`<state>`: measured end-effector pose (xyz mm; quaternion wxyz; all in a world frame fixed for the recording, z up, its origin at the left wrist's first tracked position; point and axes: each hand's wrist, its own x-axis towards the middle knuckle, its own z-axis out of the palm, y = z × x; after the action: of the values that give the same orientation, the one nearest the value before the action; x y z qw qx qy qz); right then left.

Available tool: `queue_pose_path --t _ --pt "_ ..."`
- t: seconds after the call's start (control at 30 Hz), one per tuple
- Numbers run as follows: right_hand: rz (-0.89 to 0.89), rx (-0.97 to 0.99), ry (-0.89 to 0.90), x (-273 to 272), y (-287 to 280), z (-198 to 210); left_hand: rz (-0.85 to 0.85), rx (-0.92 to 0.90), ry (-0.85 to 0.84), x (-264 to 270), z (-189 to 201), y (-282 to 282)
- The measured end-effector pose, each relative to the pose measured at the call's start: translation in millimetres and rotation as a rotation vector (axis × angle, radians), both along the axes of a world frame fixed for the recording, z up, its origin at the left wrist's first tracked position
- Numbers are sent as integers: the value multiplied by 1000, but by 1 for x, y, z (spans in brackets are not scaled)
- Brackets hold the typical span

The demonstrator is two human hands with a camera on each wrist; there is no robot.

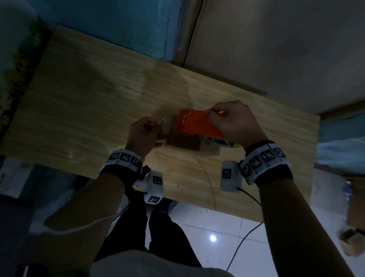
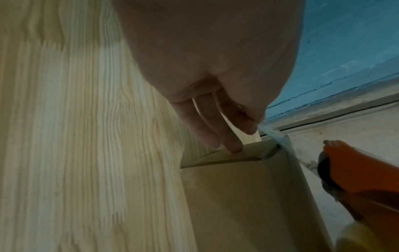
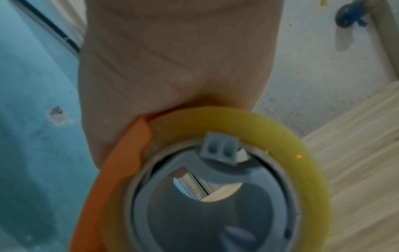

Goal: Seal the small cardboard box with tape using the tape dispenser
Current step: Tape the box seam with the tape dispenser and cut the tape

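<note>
Tabletop (image 1: 88,107), pale wood grain, carries the whole job; it stands against a blue wall.

Small cardboard box (image 1: 184,141), brown, sits near the table's middle, between the two hands.

Tape dispenser (image 1: 196,122), orange shell, rests over the top of the box. Its yellowish tape roll (image 3: 248,126) turns on a grey hub.

Right hand (image 1: 232,121) grips the dispenser, fingers curled over the far edge of the shell.

Left hand (image 1: 145,133) is at the box's left end. In the left wrist view, its fingertips (image 2: 234,146) lie fairly straight against the upper edge of the cardboard. A pinch by thumb and forefinger looks likely but is not clear.

Clear tape strip (image 2: 278,136) runs over the box corner beside those fingers.

Step in hand, judged: laying tape along the top. To do it well, brace the box firmly at the left end, keep the strip taut and centred on the seam, and press the dispenser down evenly while drawing it across.
</note>
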<state>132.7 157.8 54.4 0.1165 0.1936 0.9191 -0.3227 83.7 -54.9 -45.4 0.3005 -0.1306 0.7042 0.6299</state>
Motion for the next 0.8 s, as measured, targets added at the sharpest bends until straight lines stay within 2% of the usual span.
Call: queue_pose_path --t 0.13,0.3,0.53,0.7,0.8 --pt "25 -7 -14 -3 3 -3 -15 -25 -57 -3 -1 2" --pt "15 0 -22 -4 1 -5 -29 -86 -48 -3 -5 9" --pt "-1 -4 -24 -6 0 -6 25 -55 -155 0 -14 15" --pt "4 24 -12 -8 -1 -13 21 -109 -150 -1 -14 22" --pt "2 53 -21 -10 -3 -15 3 -163 -57 1 -17 30"
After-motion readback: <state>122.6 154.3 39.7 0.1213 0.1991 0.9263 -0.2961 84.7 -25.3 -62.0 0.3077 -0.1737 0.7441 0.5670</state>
